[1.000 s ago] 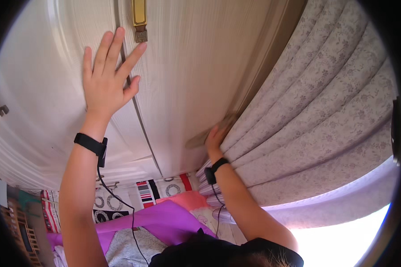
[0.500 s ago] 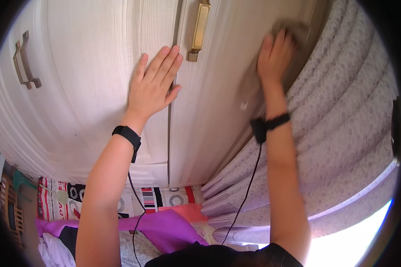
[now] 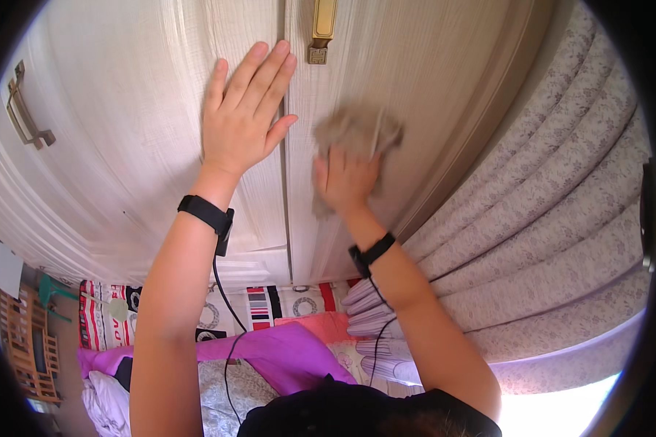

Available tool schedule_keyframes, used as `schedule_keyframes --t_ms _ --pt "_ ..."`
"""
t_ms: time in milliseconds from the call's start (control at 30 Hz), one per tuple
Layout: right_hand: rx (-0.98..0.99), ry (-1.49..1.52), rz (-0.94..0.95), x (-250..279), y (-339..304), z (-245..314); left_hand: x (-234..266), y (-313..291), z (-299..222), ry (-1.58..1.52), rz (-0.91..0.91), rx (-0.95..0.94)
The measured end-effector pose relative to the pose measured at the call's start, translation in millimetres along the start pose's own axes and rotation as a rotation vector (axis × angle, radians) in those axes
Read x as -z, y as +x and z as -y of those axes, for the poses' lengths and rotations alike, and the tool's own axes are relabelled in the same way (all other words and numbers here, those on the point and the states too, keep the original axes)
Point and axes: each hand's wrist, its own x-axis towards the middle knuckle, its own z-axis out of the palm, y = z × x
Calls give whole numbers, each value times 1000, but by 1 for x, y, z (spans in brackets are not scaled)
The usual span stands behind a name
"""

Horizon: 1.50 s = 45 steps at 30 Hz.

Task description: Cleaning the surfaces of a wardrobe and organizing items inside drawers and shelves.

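Note:
My left hand (image 3: 244, 120) lies flat with fingers spread on the left pale wood-grain cabinet door (image 3: 138, 124), its fingertips close to the seam between two doors. With my right hand (image 3: 348, 178) I press a grey-beige cloth (image 3: 361, 127) against the right door (image 3: 444, 80). The cloth is bunched and blurred by motion, and it shows above and around the fingers. A brass handle (image 3: 324, 22) sits on the right door, above and left of the cloth. Each wrist wears a black band with a cable.
Pleated patterned curtains (image 3: 547, 233) hang close on the right, beside the door. Below the doors lie patterned bedding (image 3: 226, 313) and a purple cloth (image 3: 291, 357). At the lower left stand a wooden slatted rack (image 3: 25, 342) and a green stool (image 3: 47, 290). Another handle (image 3: 25, 109) projects at left.
My right hand has swept the cloth left and down across the right door, from near the curtain toward the seam. My left hand stays flat on the left door; the view has shifted slightly.

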Motion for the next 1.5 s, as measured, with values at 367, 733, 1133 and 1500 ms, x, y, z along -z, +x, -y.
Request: schedule_keyframes --t_ms 367,733,1133,1500 --pt "601 361 747 -30 -231 -92 -3 -3 1 10 -8 -29" --pt "20 -111 -268 50 153 9 10 1 6 -95 -5 -34" --pt "-534 225 569 -62 -196 59 -4 1 13 -120 -174 -57" --pt "-169 199 805 -27 -288 10 -25 -1 13 -24 -214 -108"
